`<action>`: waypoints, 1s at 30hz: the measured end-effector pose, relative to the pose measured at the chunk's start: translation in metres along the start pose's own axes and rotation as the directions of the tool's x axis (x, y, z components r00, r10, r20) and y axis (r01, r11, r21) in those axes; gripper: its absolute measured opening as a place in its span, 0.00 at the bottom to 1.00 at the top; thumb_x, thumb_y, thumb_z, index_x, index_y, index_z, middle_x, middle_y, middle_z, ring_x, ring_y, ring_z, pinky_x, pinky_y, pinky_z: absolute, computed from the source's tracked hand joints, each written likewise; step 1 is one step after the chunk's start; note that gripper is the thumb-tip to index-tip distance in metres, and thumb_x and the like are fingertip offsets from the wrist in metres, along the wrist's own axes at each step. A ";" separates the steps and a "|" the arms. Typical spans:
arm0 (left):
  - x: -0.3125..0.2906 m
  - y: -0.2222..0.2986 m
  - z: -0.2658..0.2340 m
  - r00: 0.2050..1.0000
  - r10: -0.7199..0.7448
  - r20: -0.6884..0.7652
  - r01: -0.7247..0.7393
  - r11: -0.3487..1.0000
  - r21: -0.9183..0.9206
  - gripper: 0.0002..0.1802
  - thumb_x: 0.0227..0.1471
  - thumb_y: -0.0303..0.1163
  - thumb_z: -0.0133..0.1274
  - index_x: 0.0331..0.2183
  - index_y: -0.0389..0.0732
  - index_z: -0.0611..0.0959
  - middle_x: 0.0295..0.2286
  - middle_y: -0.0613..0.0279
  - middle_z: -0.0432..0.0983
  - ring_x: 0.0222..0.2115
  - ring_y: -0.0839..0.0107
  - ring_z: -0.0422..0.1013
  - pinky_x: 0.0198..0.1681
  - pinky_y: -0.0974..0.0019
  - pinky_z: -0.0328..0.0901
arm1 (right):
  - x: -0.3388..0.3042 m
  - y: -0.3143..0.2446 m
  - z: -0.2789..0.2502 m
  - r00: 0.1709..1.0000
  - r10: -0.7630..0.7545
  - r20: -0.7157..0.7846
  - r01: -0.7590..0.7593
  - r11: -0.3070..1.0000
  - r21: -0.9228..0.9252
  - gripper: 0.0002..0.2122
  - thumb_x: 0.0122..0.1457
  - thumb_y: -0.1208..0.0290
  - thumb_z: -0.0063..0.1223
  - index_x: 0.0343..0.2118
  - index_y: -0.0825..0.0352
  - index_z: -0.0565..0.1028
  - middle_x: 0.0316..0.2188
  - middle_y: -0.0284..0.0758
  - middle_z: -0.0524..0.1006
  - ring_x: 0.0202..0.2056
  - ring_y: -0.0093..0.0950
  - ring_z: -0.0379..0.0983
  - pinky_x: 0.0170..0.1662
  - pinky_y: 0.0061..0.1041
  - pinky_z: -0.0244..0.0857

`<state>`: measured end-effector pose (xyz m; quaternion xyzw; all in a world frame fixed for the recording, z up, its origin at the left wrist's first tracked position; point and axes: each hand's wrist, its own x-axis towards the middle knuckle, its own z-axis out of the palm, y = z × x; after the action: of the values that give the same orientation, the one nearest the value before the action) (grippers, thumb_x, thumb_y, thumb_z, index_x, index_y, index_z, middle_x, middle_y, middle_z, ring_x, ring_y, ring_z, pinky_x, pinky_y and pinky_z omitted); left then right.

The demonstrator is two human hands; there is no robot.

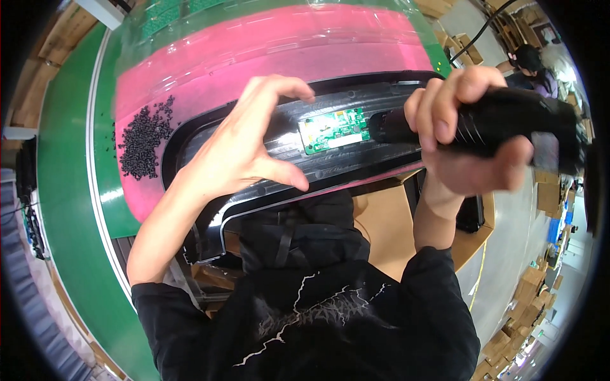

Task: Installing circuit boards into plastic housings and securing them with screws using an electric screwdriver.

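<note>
A long black plastic housing (356, 92) lies across the bench, its near left corner jutting over the edge. Inside it sits a green circuit board (330, 132) with small dark screws or posts near its corners. My right hand (467, 130) is wrapped round a black power screwdriver (508, 124), whose dark nose reaches the board's right end; I cannot tell if the tip touches. My left hand (248, 140) hovers over the housing to the left of the board, thumb and fingers spread, holding nothing.
A heap of small black screws (145, 141) lies on the pink mat (190, 70) at the left. Clear plastic sheeting (279, 32) covers the mat's far part. An open cardboard box (384, 228) stands near my right arm. Another person (537, 70) is at the far right.
</note>
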<state>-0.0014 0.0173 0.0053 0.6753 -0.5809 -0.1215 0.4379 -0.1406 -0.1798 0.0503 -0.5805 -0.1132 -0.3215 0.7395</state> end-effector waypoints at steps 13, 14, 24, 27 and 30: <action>-0.002 0.002 0.000 0.989 -0.033 -0.141 0.026 0.998 -0.051 0.14 0.43 0.16 0.40 0.34 0.36 0.59 0.33 0.54 0.55 0.34 0.65 0.54 0.46 0.66 0.54 | 0.000 0.016 -0.028 0.998 0.062 0.027 -0.064 0.994 0.090 0.20 0.52 0.53 0.54 0.34 0.69 0.68 0.16 0.35 0.68 0.15 0.22 0.62 0.19 0.20 0.58; -0.002 0.002 0.001 0.989 -0.026 -0.143 0.023 0.999 -0.025 0.14 0.42 0.16 0.41 0.33 0.36 0.59 0.33 0.54 0.55 0.33 0.64 0.54 0.45 0.66 0.54 | 0.000 0.016 -0.028 0.998 0.061 0.028 -0.063 0.994 0.092 0.20 0.52 0.53 0.54 0.34 0.69 0.68 0.16 0.35 0.68 0.15 0.22 0.62 0.19 0.20 0.58; 0.000 0.000 0.001 0.989 -0.071 -0.130 0.080 0.995 0.065 0.13 0.42 0.16 0.45 0.32 0.37 0.63 0.30 0.56 0.59 0.32 0.62 0.56 0.41 0.64 0.56 | 0.002 0.020 -0.015 0.998 0.058 0.005 -0.057 0.998 -0.023 0.21 0.50 0.56 0.57 0.33 0.71 0.67 0.15 0.34 0.68 0.15 0.21 0.62 0.19 0.19 0.59; 0.000 0.000 0.000 0.987 -0.068 -0.148 0.082 0.993 0.088 0.13 0.43 0.17 0.46 0.33 0.37 0.65 0.30 0.57 0.61 0.32 0.63 0.58 0.40 0.63 0.56 | 0.002 0.023 -0.011 0.997 0.078 0.012 -0.077 0.996 -0.037 0.22 0.49 0.55 0.59 0.33 0.71 0.67 0.15 0.33 0.68 0.15 0.19 0.63 0.19 0.17 0.60; 0.000 0.007 -0.003 0.979 -0.079 -0.188 0.100 0.989 0.107 0.12 0.43 0.18 0.47 0.34 0.37 0.66 0.31 0.57 0.63 0.34 0.62 0.60 0.42 0.63 0.58 | 0.002 0.027 -0.008 0.995 0.094 0.033 -0.094 0.996 -0.010 0.22 0.49 0.56 0.61 0.34 0.72 0.67 0.15 0.32 0.69 0.15 0.18 0.63 0.19 0.14 0.59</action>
<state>-0.0044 0.0194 0.0123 0.7334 -0.5131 -0.0447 0.4438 -0.1243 -0.1851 0.0281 -0.5936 -0.0966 -0.2770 0.7494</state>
